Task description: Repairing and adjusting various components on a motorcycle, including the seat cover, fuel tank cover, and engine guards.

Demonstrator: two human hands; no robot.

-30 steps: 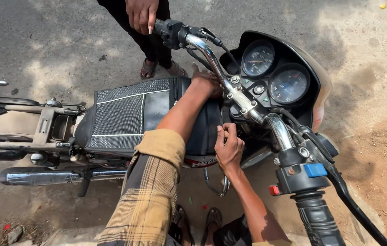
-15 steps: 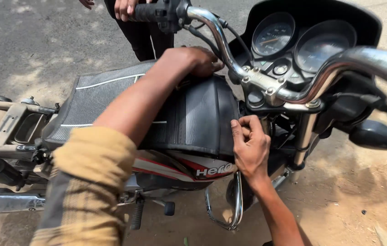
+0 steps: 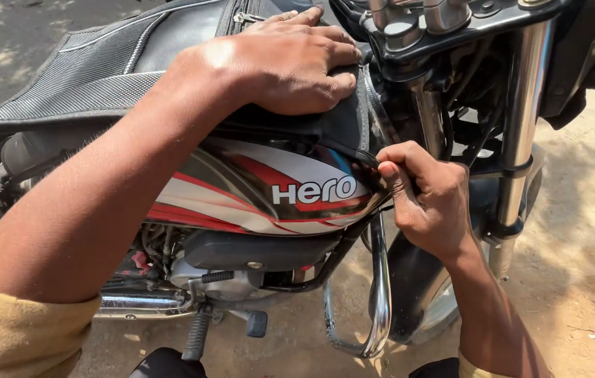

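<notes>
Head view: the left hand (image 3: pixel 290 59) lies flat, fingers spread, on the black tank cover (image 3: pixel 136 56) at the top front of the fuel tank (image 3: pixel 241 189), pressing the cover down against the tank just behind the steering head. The right hand (image 3: pixel 427 199) is at the front lower edge of the tank, its thumb and fingers (image 3: pixel 392 171) pinched together on a thin black strap (image 3: pixel 353 155) that runs from the cover's front edge down along the tank's nose. The strap lies right in the pinch, taut between the cover under the left palm and the right fingertips.

To do this step well, I judge the left palm should keep the cover from sliding back while the right hand pulls the strap along the tank's front edge, not outward, so it seats snugly in the gap beside the chrome fork tube (image 3: pixel 521 119). Cables crowd that gap, so the fingers should keep the strap clear of them. The chrome crash guard (image 3: pixel 379 294) hangs below the right wrist, apart from it. The ground (image 3: pixel 577 280) beneath is sandy.
</notes>
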